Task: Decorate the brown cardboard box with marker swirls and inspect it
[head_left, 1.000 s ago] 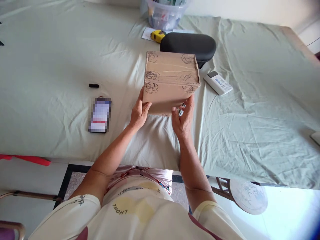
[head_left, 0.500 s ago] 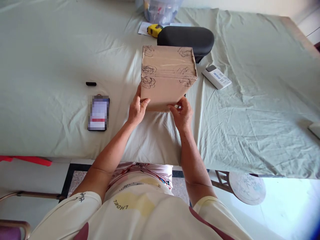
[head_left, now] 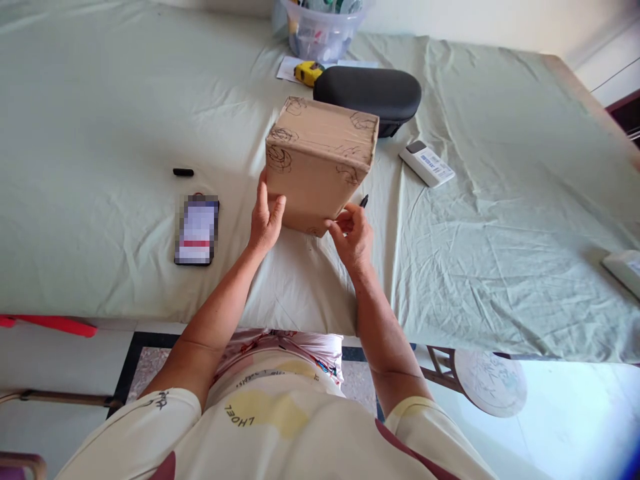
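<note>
A brown cardboard box (head_left: 313, 180), with black scribbles near its corners, is tilted and turned between my hands above the cloth. My left hand (head_left: 265, 223) grips its left side, thumb on the near face and fingers behind. My right hand (head_left: 354, 239) is closed at the lower right corner, thumb and fingers pinching the edge. A black marker (head_left: 365, 201) pokes out past the right fingers; the rest of it is hidden by the hand. A small black cap-like piece (head_left: 183, 172) lies on the cloth to the left.
A phone (head_left: 197, 230) with a blurred screen lies at left on the green cloth (head_left: 100, 133). Behind the box are a black case (head_left: 370, 93), a yellow tape measure (head_left: 309, 72) and a clear tub (head_left: 323, 30). A white device (head_left: 427, 164) lies right; a round stool (head_left: 490, 382) stands below.
The box has turned and tilted, so its right corner edge now faces me more. Both hands have shifted slightly left and down with it. More of the marker's dark end shows.
</note>
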Tool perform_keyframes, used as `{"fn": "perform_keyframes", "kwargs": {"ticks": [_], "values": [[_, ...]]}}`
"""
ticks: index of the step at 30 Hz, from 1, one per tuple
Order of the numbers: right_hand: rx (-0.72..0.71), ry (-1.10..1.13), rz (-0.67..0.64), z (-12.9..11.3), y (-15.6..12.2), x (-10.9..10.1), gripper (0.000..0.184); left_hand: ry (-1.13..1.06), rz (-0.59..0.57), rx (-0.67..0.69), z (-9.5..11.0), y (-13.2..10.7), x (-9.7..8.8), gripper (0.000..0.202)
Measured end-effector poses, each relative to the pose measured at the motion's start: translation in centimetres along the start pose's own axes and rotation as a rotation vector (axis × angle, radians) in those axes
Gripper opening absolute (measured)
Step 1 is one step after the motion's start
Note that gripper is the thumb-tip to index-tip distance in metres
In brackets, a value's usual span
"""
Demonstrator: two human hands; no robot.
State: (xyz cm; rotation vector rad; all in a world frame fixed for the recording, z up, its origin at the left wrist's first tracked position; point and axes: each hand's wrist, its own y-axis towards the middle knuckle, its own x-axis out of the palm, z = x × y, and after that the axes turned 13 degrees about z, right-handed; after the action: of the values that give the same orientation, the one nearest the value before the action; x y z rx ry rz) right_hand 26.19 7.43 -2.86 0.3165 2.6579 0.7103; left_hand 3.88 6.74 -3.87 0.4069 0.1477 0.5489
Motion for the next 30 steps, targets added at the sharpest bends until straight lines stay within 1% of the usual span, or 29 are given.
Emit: {"fn": "perform_keyframes", "kwargs": {"ticks": [3, 7, 10, 13, 16, 19, 23, 26, 30], "values": [[-0.040, 0.025, -0.027, -0.7, -1.0, 0.7, 0.046, -0.003, 0.057, 0.009, -0.4, 0.2, -0.1, 0.093], [-0.035, 0.026, -0.015, -1.0, -1.9, 1.6, 0.044, 0.017, 0.051, 0.012, -0.8, 0.2, 0.0, 0.091], [-0.017, 0.031, -0.013, -0.8, -1.9, 1.7, 0.044, 0.035, 0.081, 0.008, -1.0, 0.1, 0.1, 0.092], [-0.010, 0.004, 0.014, -0.6, -1.6, 1.4, 0.043, 0.103, 0.115, 0.021, -1.1, -0.1, 0.1, 0.094], [-0.011, -0.041, 0.028, -0.2, -1.0, 0.8, 0.042, 0.202, 0.130, 0.086, -0.7, -0.3, -0.1, 0.094], [-0.007, -0.064, 0.027, 0.4, -0.4, 0.2, 0.045, 0.252, 0.173, 0.177, -0.2, -0.4, -0.5, 0.097], [-0.017, -0.133, 0.093, 0.7, 0.2, -0.2, 0.049, 0.304, 0.178, 0.281, 0.4, -0.3, -0.8, 0.093], [-0.012, -0.158, 0.108, 0.5, 0.5, -0.3, 0.054, 0.274, 0.189, 0.360, 0.8, 0.1, -1.1, 0.090], [-0.014, -0.168, 0.119, 0.2, 0.7, -0.5, 0.059, 0.141, 0.182, 0.419, 1.7, 1.1, -1.5, 0.088]]}}
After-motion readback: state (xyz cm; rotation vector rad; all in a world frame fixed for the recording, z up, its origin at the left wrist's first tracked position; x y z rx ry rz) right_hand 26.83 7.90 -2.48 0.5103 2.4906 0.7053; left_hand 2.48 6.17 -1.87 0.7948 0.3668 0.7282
